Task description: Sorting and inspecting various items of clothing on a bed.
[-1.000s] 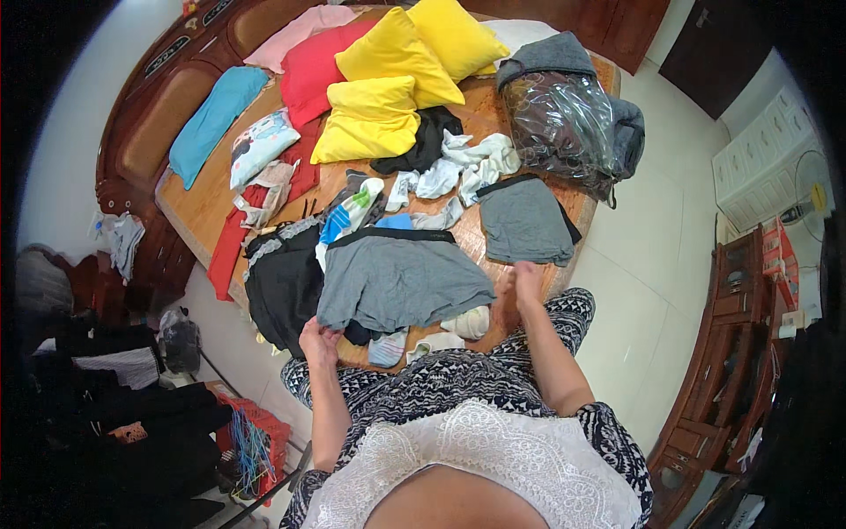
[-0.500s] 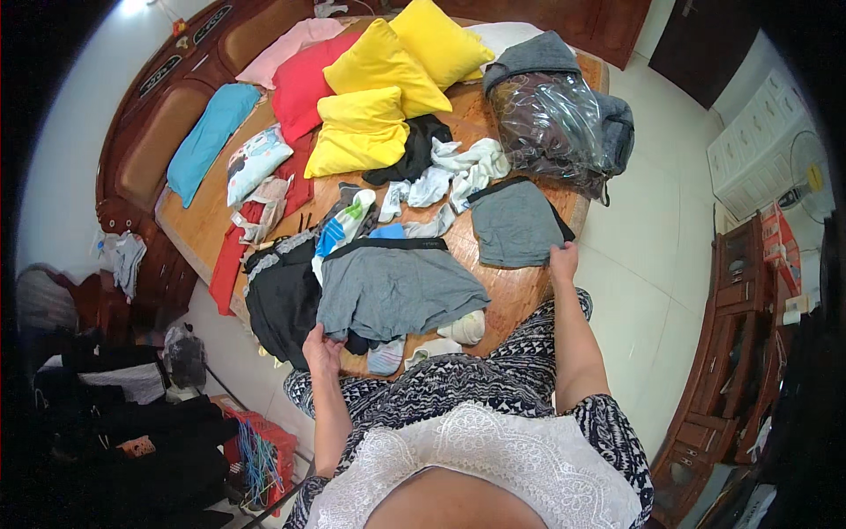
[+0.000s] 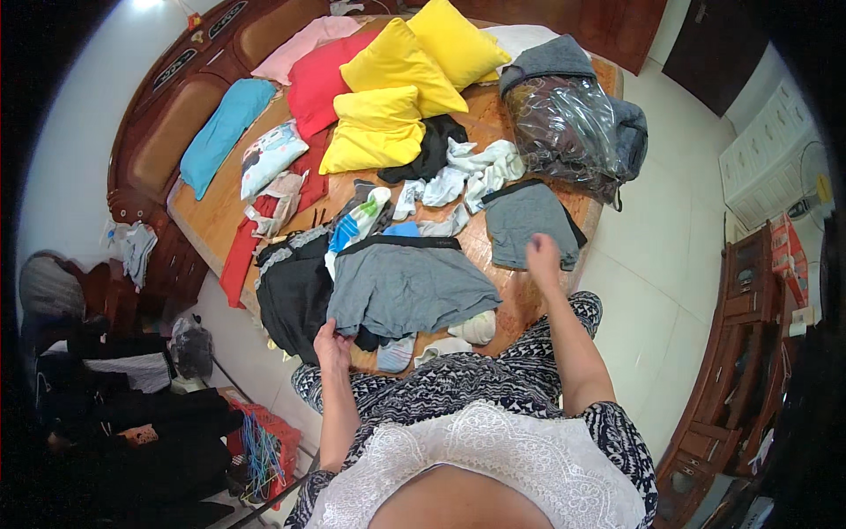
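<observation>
Pale tiled floor [image 3: 656,256] under bright light. Dark wooden bed [image 3: 216,220] with carved headboard [image 3: 189,84] against a white wall [image 3: 66,167]. Wooden cabinet [image 3: 736,370] at right, white drawer unit [image 3: 771,163] beyond, dark door [image 3: 714,44] behind.

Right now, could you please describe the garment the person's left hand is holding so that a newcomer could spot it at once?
Start at the wooden bed strewn with laundry and yellow pillows, then look to its near edge. The left hand grips the corner of grey shorts spread flat. Unlike the smaller grey piece by the right hand, these carry a black waistband and overlap a black garment.
</observation>
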{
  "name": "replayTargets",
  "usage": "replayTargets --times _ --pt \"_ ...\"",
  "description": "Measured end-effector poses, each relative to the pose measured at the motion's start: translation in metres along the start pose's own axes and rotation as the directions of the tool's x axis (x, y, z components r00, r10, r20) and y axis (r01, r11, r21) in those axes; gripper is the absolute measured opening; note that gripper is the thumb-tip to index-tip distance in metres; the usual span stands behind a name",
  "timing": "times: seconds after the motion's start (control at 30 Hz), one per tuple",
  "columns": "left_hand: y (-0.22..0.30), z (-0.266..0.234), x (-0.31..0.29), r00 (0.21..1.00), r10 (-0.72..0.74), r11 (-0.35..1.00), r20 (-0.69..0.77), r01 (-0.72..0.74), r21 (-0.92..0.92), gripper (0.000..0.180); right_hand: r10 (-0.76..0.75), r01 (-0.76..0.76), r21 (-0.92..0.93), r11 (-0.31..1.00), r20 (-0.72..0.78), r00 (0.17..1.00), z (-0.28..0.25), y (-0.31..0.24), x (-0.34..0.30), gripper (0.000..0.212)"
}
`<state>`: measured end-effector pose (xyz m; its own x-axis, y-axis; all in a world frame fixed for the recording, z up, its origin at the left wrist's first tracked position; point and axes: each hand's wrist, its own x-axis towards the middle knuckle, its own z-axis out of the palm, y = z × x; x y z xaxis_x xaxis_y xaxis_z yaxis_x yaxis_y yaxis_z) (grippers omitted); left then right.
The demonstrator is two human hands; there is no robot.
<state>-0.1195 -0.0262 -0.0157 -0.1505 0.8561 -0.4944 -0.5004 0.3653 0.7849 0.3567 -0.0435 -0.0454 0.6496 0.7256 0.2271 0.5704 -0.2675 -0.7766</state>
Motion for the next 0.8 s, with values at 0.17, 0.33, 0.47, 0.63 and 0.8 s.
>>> replayTargets --times 0.17,0.33,0.47,0.63,0.8 --pt "0.013 0.015 0.000 0.997 0.025 0.990 0.072 -0.015 -0.142 0.032 0.113 -0.112 -0.026 0.993 0.426 0.898 0.038 -0.050 -0.028 0.036" --pt "0.024 0.028 0.007 0.969 0.114 0.981 0.219 -0.075 -0.178 0.029 0.427 -0.378 -0.204 0.903 0.533 0.731 0.058 -0.034 -0.043 0.046" --pt "0.050 0.068 -0.011 0.941 0.173 0.979 0.289 -0.132 -0.156 0.026 0.362 -0.582 0.192 0.790 0.620 0.696 0.044 -0.033 -0.049 0.023" --pt "0.049 0.149 -0.024 0.834 0.145 0.957 0.533 -0.256 0.139 0.027 0.227 -0.519 0.448 0.728 0.557 0.799 0.036 -0.051 -0.053 0.006" --pt "-0.022 0.219 -0.057 0.472 -0.033 0.574 0.881 -0.713 0.403 0.033 0.106 -0.645 0.620 0.446 0.680 0.726 0.019 -0.087 -0.073 0.014"
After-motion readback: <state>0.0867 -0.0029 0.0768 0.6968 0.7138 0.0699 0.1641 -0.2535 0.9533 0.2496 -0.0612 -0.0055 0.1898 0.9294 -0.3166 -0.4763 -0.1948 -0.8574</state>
